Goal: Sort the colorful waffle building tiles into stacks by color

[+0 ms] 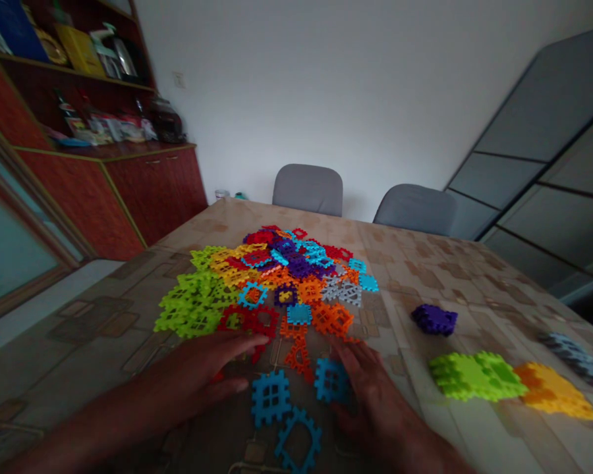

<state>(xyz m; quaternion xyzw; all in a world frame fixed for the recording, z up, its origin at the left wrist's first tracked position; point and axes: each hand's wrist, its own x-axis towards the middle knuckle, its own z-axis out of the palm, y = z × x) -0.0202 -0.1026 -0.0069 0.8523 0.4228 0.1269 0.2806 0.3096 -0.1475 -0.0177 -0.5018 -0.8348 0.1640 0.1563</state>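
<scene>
My left hand is open, thumb and fingers apart, at the near edge of red interlocking plastic tiles. My right hand is also open, its fingers stretched out and the thumb apart. It covers the right edge of a blue window tile; whether it touches the tile I cannot tell. Between my hands lies another blue window tile, with a blue frame tile with a large hole close below it. Orange tiles lie just beyond. Behind them spreads a heap of mixed-colour tiles, with green tiles on its left.
To the right stand stacks of tiles: purple, green, yellow and grey. Two grey chairs are at the table's far edge. A red-brown cabinet stands at the back left.
</scene>
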